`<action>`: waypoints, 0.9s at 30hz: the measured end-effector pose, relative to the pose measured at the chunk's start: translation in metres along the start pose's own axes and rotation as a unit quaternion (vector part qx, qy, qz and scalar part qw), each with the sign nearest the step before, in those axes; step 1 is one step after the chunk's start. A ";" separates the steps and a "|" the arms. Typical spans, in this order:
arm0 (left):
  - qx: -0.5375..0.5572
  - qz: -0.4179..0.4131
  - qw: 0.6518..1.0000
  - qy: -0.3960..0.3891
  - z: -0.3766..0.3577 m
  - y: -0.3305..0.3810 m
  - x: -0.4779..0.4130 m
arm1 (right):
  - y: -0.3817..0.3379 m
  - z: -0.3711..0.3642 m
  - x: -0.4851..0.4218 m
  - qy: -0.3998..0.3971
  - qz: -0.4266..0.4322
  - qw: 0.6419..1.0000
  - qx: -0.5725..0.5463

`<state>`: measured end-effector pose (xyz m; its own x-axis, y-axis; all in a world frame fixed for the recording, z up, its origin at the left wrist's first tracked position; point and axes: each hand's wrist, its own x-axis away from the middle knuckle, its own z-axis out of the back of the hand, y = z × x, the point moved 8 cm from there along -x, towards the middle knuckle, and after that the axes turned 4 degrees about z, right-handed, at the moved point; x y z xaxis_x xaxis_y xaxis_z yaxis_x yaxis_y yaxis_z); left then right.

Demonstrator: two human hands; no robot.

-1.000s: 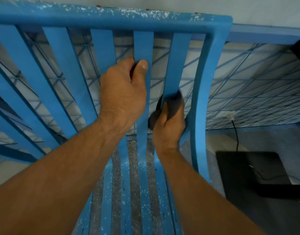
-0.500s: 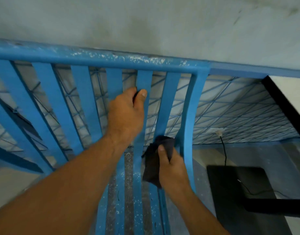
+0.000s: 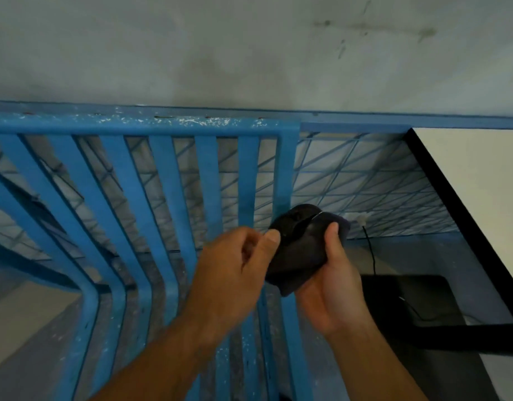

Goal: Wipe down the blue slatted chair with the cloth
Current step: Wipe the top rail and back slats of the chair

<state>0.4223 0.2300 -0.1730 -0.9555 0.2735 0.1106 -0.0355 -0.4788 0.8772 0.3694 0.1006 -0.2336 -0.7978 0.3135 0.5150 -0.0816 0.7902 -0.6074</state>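
The blue slatted chair (image 3: 151, 127) fills the left and middle of the view, its top rail flecked with white chips and its back slats running down to the seat. A dark cloth (image 3: 300, 250) is bunched in front of the chair's right upright. My right hand (image 3: 330, 282) cups the cloth from below, palm up, thumb over its top. My left hand (image 3: 235, 270) pinches the cloth's left edge between thumb and fingers. Neither hand touches the chair.
A grey wall rises behind the chair, with a blue rail and blue wire mesh (image 3: 365, 183) to the right. A black-edged white table (image 3: 481, 198) and a black base with a cable (image 3: 417, 302) stand at the right.
My left hand let go of the back slat and came down to the cloth. My right hand lifted the cloth off the slat and turned palm up. The view moved back and up.
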 end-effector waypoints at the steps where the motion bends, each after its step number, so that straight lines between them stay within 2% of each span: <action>1: -0.002 0.026 0.999 -0.042 -0.013 0.000 0.003 | -0.003 0.001 -0.001 -0.008 -0.007 1.000 0.001; 4: -0.020 0.065 0.990 -0.121 -0.040 0.007 0.004 | -0.015 0.005 0.000 0.003 -0.028 1.000 0.003; 7: -0.044 0.030 0.991 -0.122 -0.053 0.036 -0.002 | -0.026 0.014 -0.003 0.032 -0.035 0.999 0.003; 10: -0.095 -0.050 0.990 -0.091 -0.064 0.078 -0.008 | -0.032 0.037 -0.001 0.098 -0.039 0.994 0.026; 12: -0.145 -0.126 0.977 -0.092 -0.077 0.106 -0.008 | -0.037 0.052 0.006 0.122 -0.057 0.989 0.059; 14: -0.176 -0.197 0.959 -0.104 -0.091 0.130 -0.002 | -0.047 0.062 0.015 0.125 -0.067 0.988 0.054; 16: -0.190 -0.239 0.945 -0.116 -0.101 0.149 0.002 | -0.057 0.065 0.023 0.092 -0.082 0.992 0.035; 17: -0.196 -0.246 0.941 -0.126 -0.105 0.156 0.003 | -0.060 0.067 0.025 0.078 -0.097 0.991 0.052; 19: -0.198 -0.240 0.940 -0.137 -0.109 0.162 0.001 | -0.065 0.066 0.031 0.061 -0.137 0.975 0.161; 21: -0.189 -0.208 0.949 -0.144 -0.109 0.158 -0.005 | -0.077 0.063 0.033 0.088 -0.145 0.938 0.303; 22: -0.184 -0.186 0.953 -0.151 -0.108 0.154 -0.008 | -0.087 0.060 0.032 0.105 -0.119 0.921 0.357; 24: -0.187 -0.150 0.957 -0.165 -0.109 0.149 -0.013 | -0.111 0.056 0.031 0.152 -0.007 0.898 0.414; 27: -0.182 -0.137 0.959 -0.171 -0.105 0.153 -0.018 | -0.135 0.050 0.038 0.171 0.209 0.878 0.395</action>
<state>0.4031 0.0639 -0.0901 -0.7463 0.6579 0.1006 -0.4306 -0.5926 0.6807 0.3205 -0.0204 -0.1626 -0.6424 0.7354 0.2157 -0.3204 -0.0020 -0.9473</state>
